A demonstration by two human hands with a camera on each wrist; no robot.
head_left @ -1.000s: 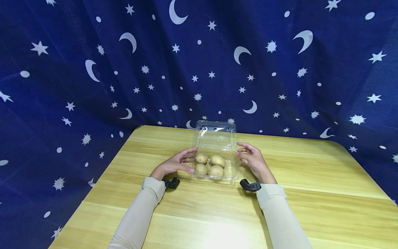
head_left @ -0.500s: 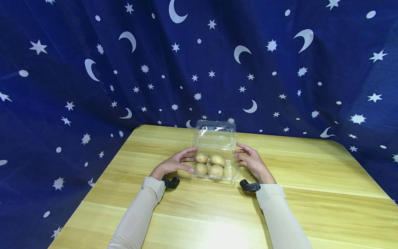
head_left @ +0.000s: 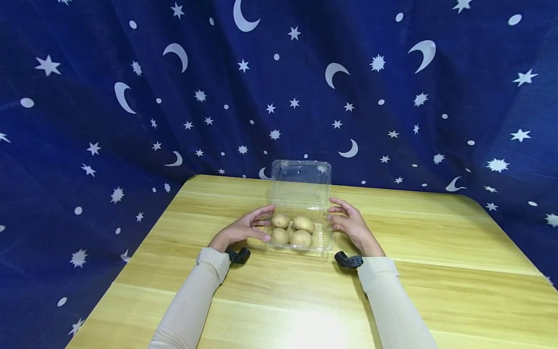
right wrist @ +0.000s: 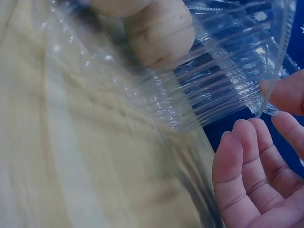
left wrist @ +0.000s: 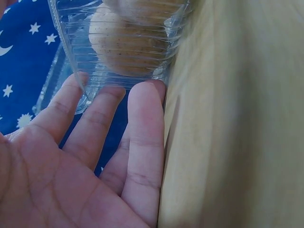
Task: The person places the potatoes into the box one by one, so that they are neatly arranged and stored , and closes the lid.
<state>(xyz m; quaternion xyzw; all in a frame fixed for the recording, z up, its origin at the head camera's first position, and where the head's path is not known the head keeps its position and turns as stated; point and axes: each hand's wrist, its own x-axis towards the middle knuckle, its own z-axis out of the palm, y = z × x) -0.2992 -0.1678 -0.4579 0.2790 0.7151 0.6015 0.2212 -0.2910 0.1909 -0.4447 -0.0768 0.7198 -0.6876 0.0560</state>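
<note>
A clear plastic clamshell box (head_left: 324,236) stands on the table with its lid (head_left: 301,182) raised at the back. Several pale potatoes (head_left: 303,224) sit in its left and middle part; the right end holds none. My left hand (head_left: 244,229) lies along the box's left side, thumb near the front corner and index finger farther back; in the left wrist view its fingertips (left wrist: 145,95) are right at the ribbed wall. On the opposite side is my right hand (head_left: 350,225), fingers loosely bent. Its upper digit (right wrist: 287,94) overlaps the rim in the right wrist view.
The light wooden table (head_left: 270,300) extends around the box on every side. Behind and to the left hangs a dark blue curtain (head_left: 301,77) with white moons and stars. A black wrist device (head_left: 348,260) sits on each wrist, below beige sleeves (head_left: 392,295).
The lid has swung up to stand more upright. My right hand has moved slightly in toward the box's side, its fingers shifting. My left hand has stayed nearly still.
</note>
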